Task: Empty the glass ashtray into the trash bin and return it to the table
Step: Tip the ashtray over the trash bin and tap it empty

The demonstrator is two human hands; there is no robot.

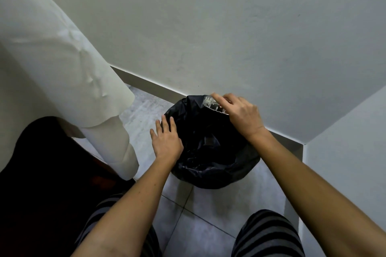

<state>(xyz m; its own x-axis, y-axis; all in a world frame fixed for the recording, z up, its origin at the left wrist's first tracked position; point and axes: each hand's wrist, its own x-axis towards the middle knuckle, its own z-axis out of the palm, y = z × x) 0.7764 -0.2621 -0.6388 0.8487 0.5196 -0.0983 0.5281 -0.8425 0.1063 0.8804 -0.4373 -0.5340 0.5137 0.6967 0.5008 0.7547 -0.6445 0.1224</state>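
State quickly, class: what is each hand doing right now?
Left hand: open, fingers spread, resting at the trash bin rim, holding nothing.
Right hand: closed on the glass ashtray, tilted over the bin.

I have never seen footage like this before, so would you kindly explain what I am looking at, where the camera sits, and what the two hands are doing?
There is no machine here: a person does the job with bare hands. The single picture comes from a wide-angle camera worn on the head, looking forward and down, so both forearms reach in from the bottom edge and striped trousers show below them.

On the tiled floor, against the wall, stands a trash bin lined with a black bag. The right hand grips a glass ashtray, tipped over the bin's far rim. The left hand is open, with its fingers at the bin's near-left rim; I cannot tell if it touches the rim.

The pale shape at left is a cloth hanging over something. What is inside the bag is too dark to tell.
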